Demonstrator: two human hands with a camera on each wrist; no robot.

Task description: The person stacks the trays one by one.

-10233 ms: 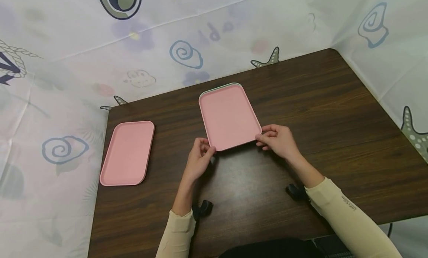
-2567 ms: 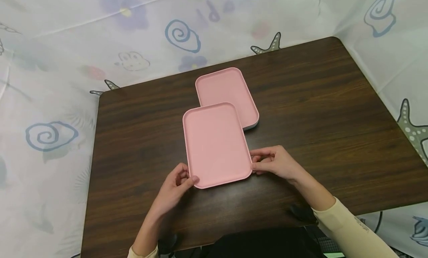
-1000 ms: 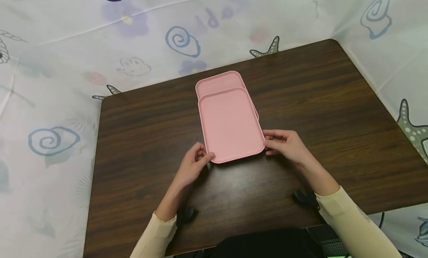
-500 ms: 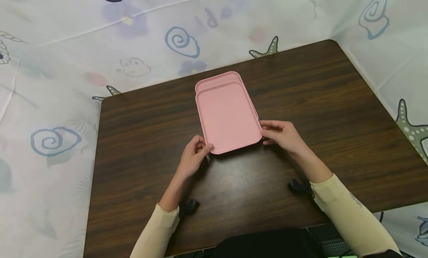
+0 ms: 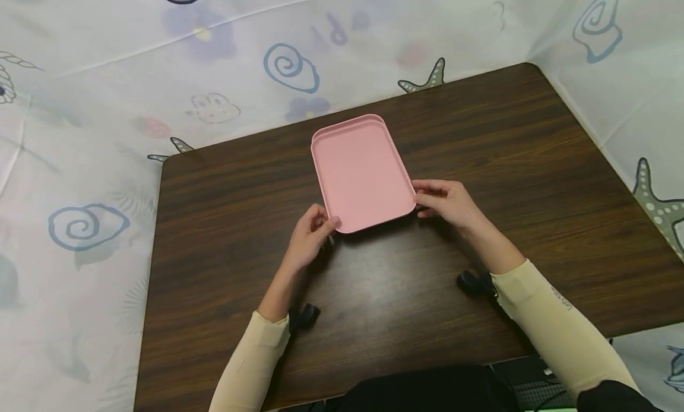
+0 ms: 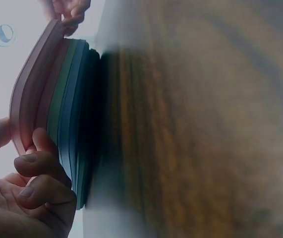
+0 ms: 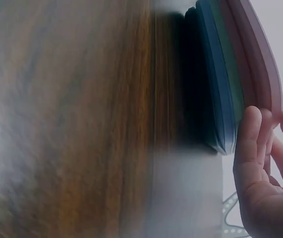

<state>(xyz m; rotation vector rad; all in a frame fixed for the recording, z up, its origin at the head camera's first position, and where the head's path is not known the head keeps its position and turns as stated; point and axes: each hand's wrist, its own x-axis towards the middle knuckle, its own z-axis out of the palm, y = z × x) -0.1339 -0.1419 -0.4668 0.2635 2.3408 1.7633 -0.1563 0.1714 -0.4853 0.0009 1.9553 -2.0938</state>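
Observation:
A pink rectangular tray lies over a stack of trays near the middle of the table, set slightly toward me. Just past its far edge shows a strip of another pink tray. My left hand pinches the near left corner, thumb on the rim and fingers curled below. At the near right corner my right hand pinches the tray the same way. Beneath the pink ones, the left wrist view shows a green tray and blue trays; the right wrist view shows the same coloured edges.
The dark wood-grain table extends on all sides of the stack. A white patterned cloth hangs behind the table and along both sides. Black wrist straps sit on both forearms, close over the tabletop.
The pink tray that lay at the table's left was brought in front of the stack. Over the last second both hands have moved it away from me until it nearly covers the stack.

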